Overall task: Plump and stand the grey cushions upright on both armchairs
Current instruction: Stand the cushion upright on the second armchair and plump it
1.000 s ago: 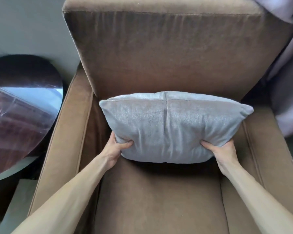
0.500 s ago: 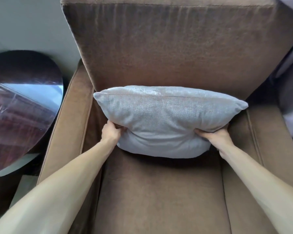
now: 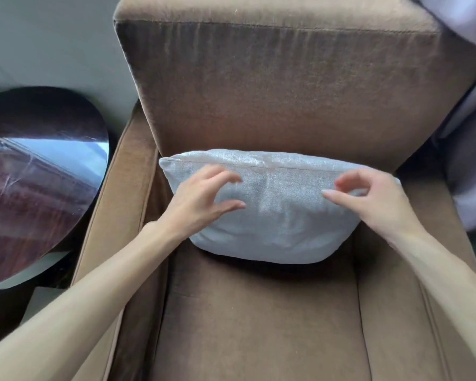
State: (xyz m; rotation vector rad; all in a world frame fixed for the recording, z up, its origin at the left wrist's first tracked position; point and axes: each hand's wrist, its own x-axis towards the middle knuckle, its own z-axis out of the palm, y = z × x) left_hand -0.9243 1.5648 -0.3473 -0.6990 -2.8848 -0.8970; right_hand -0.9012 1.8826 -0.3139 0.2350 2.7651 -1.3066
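Note:
A pale grey cushion (image 3: pixel 278 215) stands on the seat of a brown armchair (image 3: pixel 259 320), its top edge leaning against the backrest. My left hand (image 3: pixel 201 199) hovers in front of the cushion's upper left, fingers spread and curled, holding nothing. My right hand (image 3: pixel 368 196) hovers in front of the upper right, fingers apart, thumb pointing left. Whether either hand touches the fabric I cannot tell. Only this one armchair is in view.
A dark, glossy round table (image 3: pixel 36 182) stands close against the armchair's left arm. Lilac curtain fabric (image 3: pixel 467 149) hangs at the right, beside the backrest. A pale wall (image 3: pixel 52 45) is behind the table.
Both hands let go of the cushion's lower corners and rose to its upper front face. The cushion settled back onto the seat against the backrest.

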